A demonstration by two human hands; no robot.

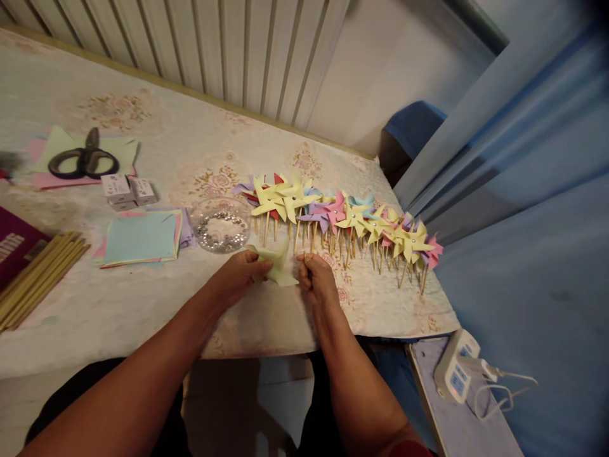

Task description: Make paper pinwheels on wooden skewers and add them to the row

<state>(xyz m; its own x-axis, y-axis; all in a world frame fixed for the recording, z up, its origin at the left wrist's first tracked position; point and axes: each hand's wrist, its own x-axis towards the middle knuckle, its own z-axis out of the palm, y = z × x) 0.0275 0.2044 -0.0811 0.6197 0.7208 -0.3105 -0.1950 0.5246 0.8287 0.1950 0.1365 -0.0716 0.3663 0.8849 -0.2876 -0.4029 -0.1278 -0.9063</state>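
Between finger and thumb, my left hand point(242, 271) grips a pale yellow-green paper pinwheel point(281, 271), its blades partly folded over. To the right of the paper, my right hand point(320, 282) is closed in a pinch, and whatever lies between its fingertips is too small to make out. A clear round dish point(204, 244) with small shiny metal pieces around its bottom sits just beyond my left hand. Behind both hands stretches a row of finished-looking pinwheels point(353, 217) on wooden sticks, in yellow, pink, purple, blue and red.
Cut paper squares point(140, 238) are stacked left of the dish. Farther left are small white boxes point(127, 192), dark-handled scissors point(84, 164) on colored paper, and a bundle of wooden sticks point(42, 279). A power strip point(457, 367) rests on a low surface at right, beside a blue curtain point(523, 254).
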